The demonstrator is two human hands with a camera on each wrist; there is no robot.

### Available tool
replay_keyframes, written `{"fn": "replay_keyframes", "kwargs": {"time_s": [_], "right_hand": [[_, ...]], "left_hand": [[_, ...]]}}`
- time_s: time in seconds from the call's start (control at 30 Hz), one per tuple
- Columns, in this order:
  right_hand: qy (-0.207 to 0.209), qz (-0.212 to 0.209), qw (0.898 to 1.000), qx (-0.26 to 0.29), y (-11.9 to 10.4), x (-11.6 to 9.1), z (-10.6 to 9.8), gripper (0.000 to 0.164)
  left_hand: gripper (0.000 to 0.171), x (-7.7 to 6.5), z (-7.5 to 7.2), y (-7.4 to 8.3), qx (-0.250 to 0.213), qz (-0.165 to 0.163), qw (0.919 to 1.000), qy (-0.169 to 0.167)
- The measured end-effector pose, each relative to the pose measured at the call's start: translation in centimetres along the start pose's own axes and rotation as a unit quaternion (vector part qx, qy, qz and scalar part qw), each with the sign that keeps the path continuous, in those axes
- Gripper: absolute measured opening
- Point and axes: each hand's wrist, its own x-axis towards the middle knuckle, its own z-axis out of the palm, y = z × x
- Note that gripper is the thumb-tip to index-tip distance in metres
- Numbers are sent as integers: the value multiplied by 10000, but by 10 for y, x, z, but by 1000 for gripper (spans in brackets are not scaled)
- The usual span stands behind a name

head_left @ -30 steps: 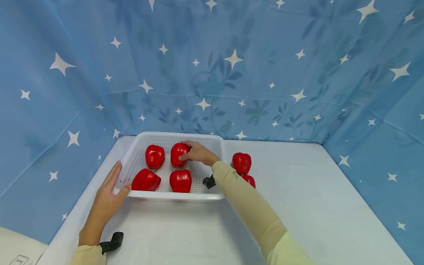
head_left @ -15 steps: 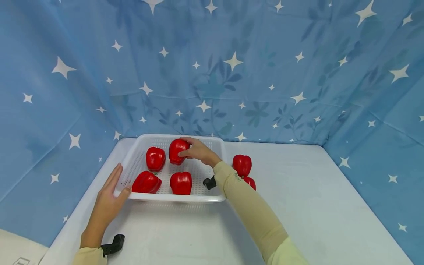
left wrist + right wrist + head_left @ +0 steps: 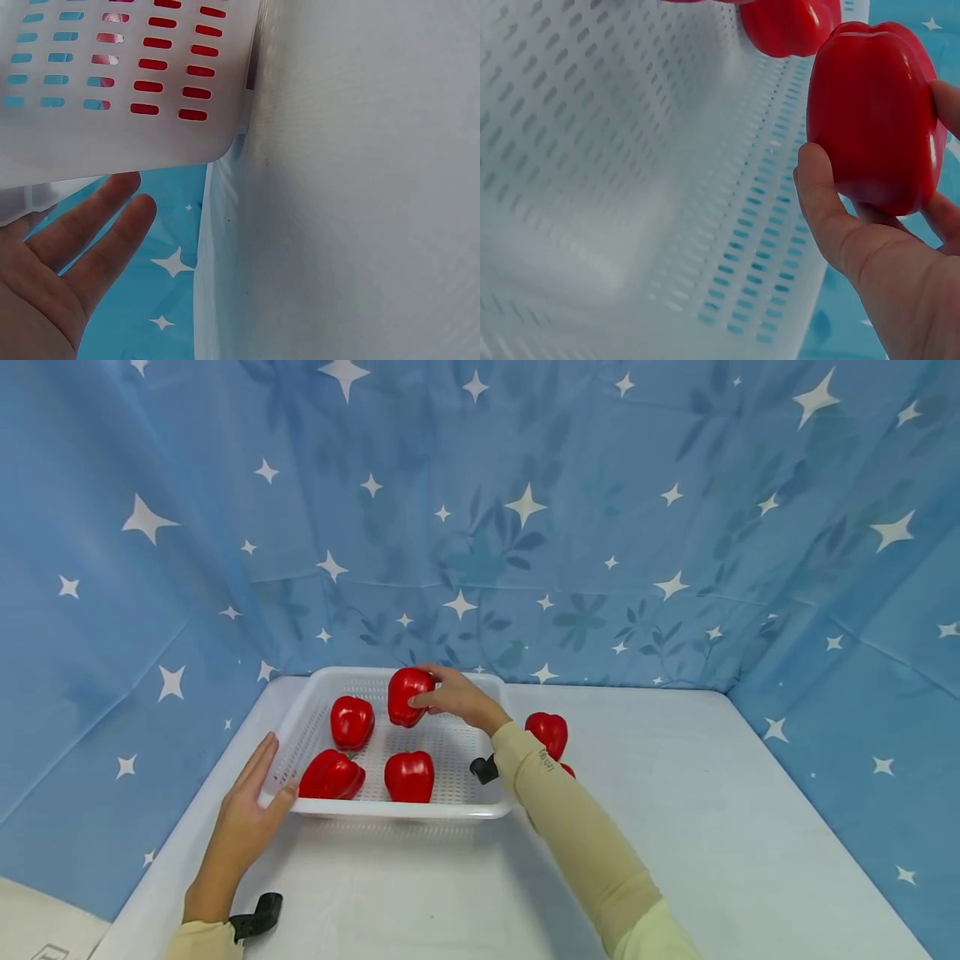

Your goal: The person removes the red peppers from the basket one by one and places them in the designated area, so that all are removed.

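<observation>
A red bell pepper is gripped between the thumb and fingers of my right hand, over the back part of a white perforated plastic basket. The right wrist view shows this pepper raised beside the basket's slotted wall. My left hand rests against the basket's front left corner, its fingers extended along the outside. In the left wrist view, straight fingers reach past the basket's edge. Three more red bell peppers lie inside: back left, front left and front middle.
Right of the basket, another bell pepper lies on the white table. One more behind the right sleeve is mostly hidden. A blue star-patterned curtain hangs behind the table and at both sides.
My right hand has lifted the bell pepper up and toward the basket's back rim, then slightly right. The left hand keeps its place at the corner.
</observation>
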Motion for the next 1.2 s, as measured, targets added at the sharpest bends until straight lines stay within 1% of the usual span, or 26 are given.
{"fn": "replay_keyframes", "kwargs": {"time_s": [0.13, 0.37, 0.6, 0.97, 1.2], "right_hand": [[46, 24, 9999, -115, -4, -5, -7, 75], [-44, 63, 9992, -404, -12, -18, -21, 76], [-52, -41, 9993, -374, -16, -29, -36, 75], [205, 33, 9989, -430, -15, -48, -59, 76], [391, 86, 9982, -448, -9, -62, -76, 78]], "left_hand": [[78, -1, 1, 0, -3, -9, 10000, -17], [78, -2, 1, -2, 10, -45, 10000, -70], [77, -2, 0, -1, 18, 39, 10000, -13], [79, -3, 1, 1, 6, -10, 10000, -55], [79, -4, 1, 1, -7, 15, 10000, -27]]}}
